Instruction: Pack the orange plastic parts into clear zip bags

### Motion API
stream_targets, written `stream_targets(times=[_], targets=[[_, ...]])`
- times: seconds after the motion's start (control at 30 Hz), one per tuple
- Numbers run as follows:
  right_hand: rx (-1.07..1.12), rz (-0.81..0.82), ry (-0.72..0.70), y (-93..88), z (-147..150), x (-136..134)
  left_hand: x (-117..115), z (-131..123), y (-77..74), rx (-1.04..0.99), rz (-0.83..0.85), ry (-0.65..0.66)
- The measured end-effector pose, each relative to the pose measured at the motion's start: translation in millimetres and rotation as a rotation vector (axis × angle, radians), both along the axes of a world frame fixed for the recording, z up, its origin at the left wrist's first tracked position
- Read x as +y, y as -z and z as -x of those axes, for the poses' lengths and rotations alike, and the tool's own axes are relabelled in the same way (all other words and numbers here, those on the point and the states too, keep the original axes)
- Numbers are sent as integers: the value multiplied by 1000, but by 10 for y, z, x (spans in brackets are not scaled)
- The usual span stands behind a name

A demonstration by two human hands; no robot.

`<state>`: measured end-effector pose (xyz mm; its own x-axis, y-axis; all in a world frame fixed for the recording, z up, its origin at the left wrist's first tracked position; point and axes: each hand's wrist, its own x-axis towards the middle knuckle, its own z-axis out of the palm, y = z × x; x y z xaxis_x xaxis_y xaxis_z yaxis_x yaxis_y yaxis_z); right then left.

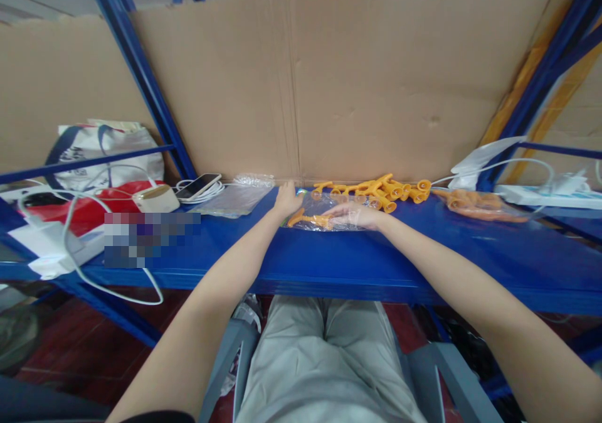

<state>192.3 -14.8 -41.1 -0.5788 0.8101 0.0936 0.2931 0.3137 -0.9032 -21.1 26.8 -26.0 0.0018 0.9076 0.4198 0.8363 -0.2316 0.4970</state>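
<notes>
Cardboard (pixel 376 78) backs the blue shelf (pixel 329 260). From the clear bag (pixel 314 205) lying at its middle, loose orange parts (pixel 383 191) are heaped at 1 o'clock, a filled bag (pixel 475 204) lies at 3, and empty bags (pixel 237 197) and a phone (pixel 197 186) at 10. Nothing blocks either arm. The left hand (pixel 286 200) rests on the bag's left edge; I cannot tell whether its grip pinches the film. The right hand (pixel 352 214) lies with its grip spread, fingers reaching toward an orange piece (pixel 310 220) inside the bag.

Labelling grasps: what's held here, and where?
Left hand presses the left edge of the clear bag; right hand is at its right end, over an orange part. Actual grip: cannot tell.
</notes>
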Motion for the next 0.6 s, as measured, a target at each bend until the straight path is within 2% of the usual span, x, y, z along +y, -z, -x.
stream_targets(times=[0.13, 0.3, 0.4, 0.5, 0.6], targets=[[-49, -36, 20, -3, -9, 3, -31, -126, 18, 11, 36, 82], [-55, -84, 46, 6, 5, 9, -39, -210, 23, -47, 104, 87], [-23, -98, 35, 21, 31, 9, -36, -209, 56, 22, 74, 117], [-10, -95, 32, 26, 46, 7, -46, -216, 118, 96, 41, 201], [-2, -86, 33, 15, 37, 3, -59, -232, 169, 132, 69, 258]])
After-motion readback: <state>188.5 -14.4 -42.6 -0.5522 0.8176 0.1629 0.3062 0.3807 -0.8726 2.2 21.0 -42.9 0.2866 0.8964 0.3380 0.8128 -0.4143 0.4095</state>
